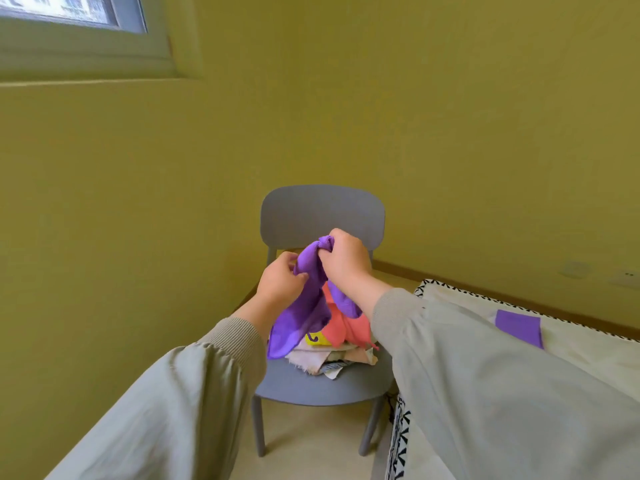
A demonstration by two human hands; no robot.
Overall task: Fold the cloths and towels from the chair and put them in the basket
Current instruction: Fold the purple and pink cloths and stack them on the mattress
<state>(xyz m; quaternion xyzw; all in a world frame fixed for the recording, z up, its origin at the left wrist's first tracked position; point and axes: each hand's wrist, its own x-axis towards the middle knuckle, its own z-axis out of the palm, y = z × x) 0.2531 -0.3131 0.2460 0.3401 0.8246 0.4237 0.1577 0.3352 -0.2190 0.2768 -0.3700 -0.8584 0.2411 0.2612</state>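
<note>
A purple cloth [304, 317] hangs crumpled above the grey chair [322, 209]. My right hand [346, 261] grips its top end in a fist, and my left hand [280, 282] pinches its left edge lower down. Under it, on the chair seat, lies a pile of cloths: a coral one [341, 329], a yellow one [317, 338] and pale ones [311, 362]. At the right stands the white fabric basket [575, 355] with a black-and-white patterned rim. A folded purple cloth [518, 327] lies inside it. My right sleeve hides much of the basket.
The chair stands in a corner of yellow-green walls [138, 202]. A window [69, 12] is at the upper left. Pale floor [311, 445] shows under the chair, and a wooden skirting board [398, 268] runs along the right wall.
</note>
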